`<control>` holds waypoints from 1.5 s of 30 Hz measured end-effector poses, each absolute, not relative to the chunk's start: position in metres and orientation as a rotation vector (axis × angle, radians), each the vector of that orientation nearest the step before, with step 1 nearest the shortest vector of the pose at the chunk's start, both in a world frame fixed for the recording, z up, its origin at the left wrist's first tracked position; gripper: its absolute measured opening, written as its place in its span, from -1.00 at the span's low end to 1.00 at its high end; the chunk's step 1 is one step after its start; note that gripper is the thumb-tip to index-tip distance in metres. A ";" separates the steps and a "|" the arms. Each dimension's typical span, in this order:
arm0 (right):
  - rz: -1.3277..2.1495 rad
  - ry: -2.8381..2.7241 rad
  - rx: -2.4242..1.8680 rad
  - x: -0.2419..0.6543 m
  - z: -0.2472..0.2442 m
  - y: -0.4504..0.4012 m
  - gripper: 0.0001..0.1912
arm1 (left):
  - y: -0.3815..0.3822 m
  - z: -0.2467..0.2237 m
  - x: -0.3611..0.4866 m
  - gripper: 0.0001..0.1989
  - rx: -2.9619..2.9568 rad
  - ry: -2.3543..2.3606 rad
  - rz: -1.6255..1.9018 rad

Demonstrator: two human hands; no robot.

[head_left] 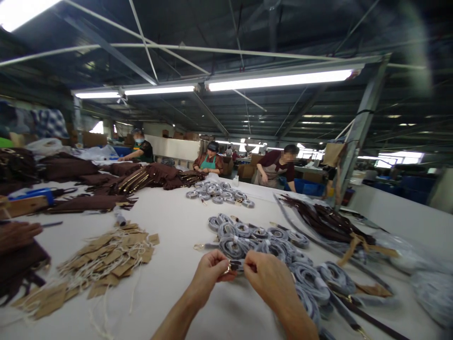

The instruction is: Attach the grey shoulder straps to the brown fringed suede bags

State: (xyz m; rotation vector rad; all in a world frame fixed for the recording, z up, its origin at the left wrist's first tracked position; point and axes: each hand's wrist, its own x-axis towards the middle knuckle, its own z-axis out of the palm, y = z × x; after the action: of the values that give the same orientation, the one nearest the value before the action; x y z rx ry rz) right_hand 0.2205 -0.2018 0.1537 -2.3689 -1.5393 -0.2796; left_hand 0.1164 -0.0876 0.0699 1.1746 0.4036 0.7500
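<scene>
My left hand (210,271) pinches a small gold metal clasp (228,268) at the dark end of a strap. Just to its right, my right hand (271,278) is closed with fingers curled, close to the same strap end; what lies inside its fingers is hidden. Both hands hover low over the white table at the near edge of a pile of coiled straps (235,245), which are wrapped in greyish sleeves. One gold snap hook (199,246) sticks out of the pile to the left.
Brown paper tags (116,259) with white strings lie at left, near another person's hand (17,233). More coiled straps (215,189) sit farther back. Brown bags (152,177) are heaped behind. Loose dark straps (318,217) and clear plastic bags (432,293) lie right. Several people work beyond.
</scene>
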 end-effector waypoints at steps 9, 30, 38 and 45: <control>-0.254 -1.577 -2.356 0.219 0.145 -0.195 -0.75 | -0.090 0.076 0.114 -0.73 1.116 0.421 0.731; -0.014 -1.372 -1.718 0.252 0.108 -0.172 -0.65 | -0.082 0.071 0.117 -0.83 1.222 0.649 0.708; 0.797 -1.036 -1.266 0.225 0.107 -0.169 -0.74 | -0.095 0.103 0.103 -0.82 1.714 0.524 1.160; 0.768 -1.440 -1.265 0.214 0.109 -0.165 -0.79 | -0.098 0.110 0.096 -0.82 1.799 0.593 1.277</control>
State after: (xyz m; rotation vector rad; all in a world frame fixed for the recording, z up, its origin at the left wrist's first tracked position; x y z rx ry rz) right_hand 0.2138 -0.1651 0.1093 -1.2647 -1.4399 0.7679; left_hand 0.0956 -0.0981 0.1100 1.7994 0.5925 1.2768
